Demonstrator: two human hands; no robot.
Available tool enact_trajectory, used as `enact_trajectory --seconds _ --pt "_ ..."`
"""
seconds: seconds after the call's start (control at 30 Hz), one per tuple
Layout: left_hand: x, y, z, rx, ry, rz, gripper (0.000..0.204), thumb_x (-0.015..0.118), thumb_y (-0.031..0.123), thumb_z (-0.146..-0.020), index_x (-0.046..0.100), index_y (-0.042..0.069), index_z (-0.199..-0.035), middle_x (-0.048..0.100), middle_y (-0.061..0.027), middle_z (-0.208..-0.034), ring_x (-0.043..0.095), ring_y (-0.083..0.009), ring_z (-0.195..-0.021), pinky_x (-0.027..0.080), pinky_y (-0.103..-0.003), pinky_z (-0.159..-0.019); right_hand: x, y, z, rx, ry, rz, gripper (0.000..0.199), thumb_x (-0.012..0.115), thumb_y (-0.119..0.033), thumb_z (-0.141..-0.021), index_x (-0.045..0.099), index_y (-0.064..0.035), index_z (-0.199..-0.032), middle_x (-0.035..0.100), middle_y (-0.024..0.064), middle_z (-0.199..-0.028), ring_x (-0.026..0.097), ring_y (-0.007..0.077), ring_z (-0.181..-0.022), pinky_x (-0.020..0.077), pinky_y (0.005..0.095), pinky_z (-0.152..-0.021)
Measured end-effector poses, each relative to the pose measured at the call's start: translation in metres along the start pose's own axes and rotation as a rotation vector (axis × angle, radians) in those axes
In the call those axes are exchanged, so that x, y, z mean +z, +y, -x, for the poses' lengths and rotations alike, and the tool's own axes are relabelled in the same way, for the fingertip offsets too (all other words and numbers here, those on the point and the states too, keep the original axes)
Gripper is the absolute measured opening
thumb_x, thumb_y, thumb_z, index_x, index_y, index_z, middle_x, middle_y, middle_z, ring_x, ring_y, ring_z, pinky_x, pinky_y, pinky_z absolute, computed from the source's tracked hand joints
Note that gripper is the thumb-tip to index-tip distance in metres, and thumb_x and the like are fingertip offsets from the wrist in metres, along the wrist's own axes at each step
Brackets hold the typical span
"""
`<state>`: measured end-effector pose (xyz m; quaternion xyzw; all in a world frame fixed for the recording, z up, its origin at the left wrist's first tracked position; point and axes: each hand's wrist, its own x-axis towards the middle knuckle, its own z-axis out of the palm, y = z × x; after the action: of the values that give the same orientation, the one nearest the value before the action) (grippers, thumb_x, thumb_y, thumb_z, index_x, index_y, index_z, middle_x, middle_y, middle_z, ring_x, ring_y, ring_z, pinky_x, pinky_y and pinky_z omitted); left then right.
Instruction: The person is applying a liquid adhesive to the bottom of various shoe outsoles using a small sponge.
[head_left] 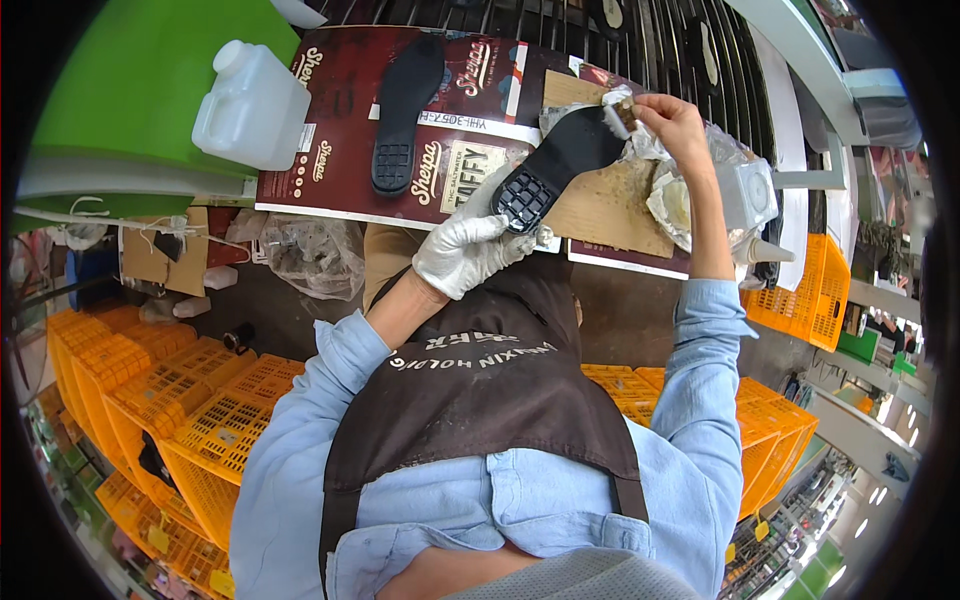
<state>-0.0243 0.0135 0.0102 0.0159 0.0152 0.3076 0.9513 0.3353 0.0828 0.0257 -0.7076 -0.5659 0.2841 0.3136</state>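
My left hand (467, 256), in a white glove, is closed round the heel end of a black shoe sole (575, 150). The sole tilts up to the right, its gridded heel tread near the glove. At its toe end, my bare right hand (680, 128) pinches a small whitish-brown wad (622, 113); whether it is cloth or a brush is hard to make out. The wad is against or very close to the toe edge. A second black shoe sole (408, 110) lies on the printed maroon cardboard (335, 110), left of the held one.
A white plastic jug (252, 108) stands at the left by a green panel (140, 90). Brown cardboard (625, 215), a round tub (675, 205), a clear container (742, 195) and a nozzle bottle (765, 252) are on the right. Dark rollers (520, 18) run behind; orange crates (225, 420) stand below.
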Motion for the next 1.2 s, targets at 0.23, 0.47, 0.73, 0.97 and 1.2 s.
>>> enact_trajectory --seconds 0.23,0.47,0.73,0.97,1.2 --pt "0.001 -0.001 -0.002 -0.033 0.017 -0.204 0.082 0.063 0.002 -0.085 0.015 0.013 -0.151 0.050 -0.0142 -0.130 0.063 -0.0250 -0.103 0.059 -0.033 -0.083 0.013 -0.033 0.031 -0.045 0.060 -0.303 0.028 0.070 -0.014 -0.085 0.068 0.0012 -0.108 0.070 0.0039 -0.096 0.062 0.0091 -0.086 0.0475 0.0226 -0.079" --pt "0.000 -0.004 -0.004 -0.048 0.028 -0.256 0.083 0.063 0.001 -0.084 0.016 0.015 -0.151 0.051 -0.0116 -0.127 0.063 -0.0225 -0.100 0.060 -0.032 -0.081 0.029 -0.051 0.040 -0.024 0.303 0.151 0.027 0.068 -0.015 -0.087 0.067 0.0001 -0.109 0.069 0.0018 -0.088 0.061 0.0071 -0.080 0.0478 0.0220 -0.075" --pt "-0.002 -0.004 -0.005 -0.050 0.000 -0.262 0.081 0.063 0.003 -0.086 0.016 0.015 -0.151 0.051 -0.0131 -0.128 0.064 -0.0253 -0.101 0.060 -0.032 -0.081 0.026 -0.047 0.043 -0.049 0.406 0.304 0.026 0.070 -0.006 -0.082 0.067 -0.0024 -0.109 0.070 0.0105 -0.095 0.066 0.0141 -0.081 0.0521 0.0270 -0.072" --pt "-0.005 -0.005 -0.016 -0.010 0.017 -0.258 0.083 0.069 0.006 -0.084 0.018 0.007 -0.149 0.050 -0.0130 -0.131 0.059 -0.0285 -0.112 0.054 -0.037 -0.095 0.042 -0.089 0.086 -0.679 0.082 0.249 0.022 0.071 0.002 -0.077 0.067 -0.0002 -0.098 0.067 0.0085 -0.092 0.063 0.0157 -0.078 0.0502 0.0271 -0.068" --pt "-0.004 -0.006 -0.016 0.017 -0.009 -0.346 0.089 0.077 0.016 -0.079 0.022 0.005 -0.147 0.049 -0.0090 -0.132 0.055 -0.0208 -0.117 0.047 -0.039 -0.102 0.033 -0.121 0.113 -0.625 0.102 0.064 0.023 0.073 -0.001 -0.077 0.066 -0.0006 -0.099 0.065 0.0081 -0.089 0.063 0.0182 -0.074 0.0518 0.0303 -0.063"
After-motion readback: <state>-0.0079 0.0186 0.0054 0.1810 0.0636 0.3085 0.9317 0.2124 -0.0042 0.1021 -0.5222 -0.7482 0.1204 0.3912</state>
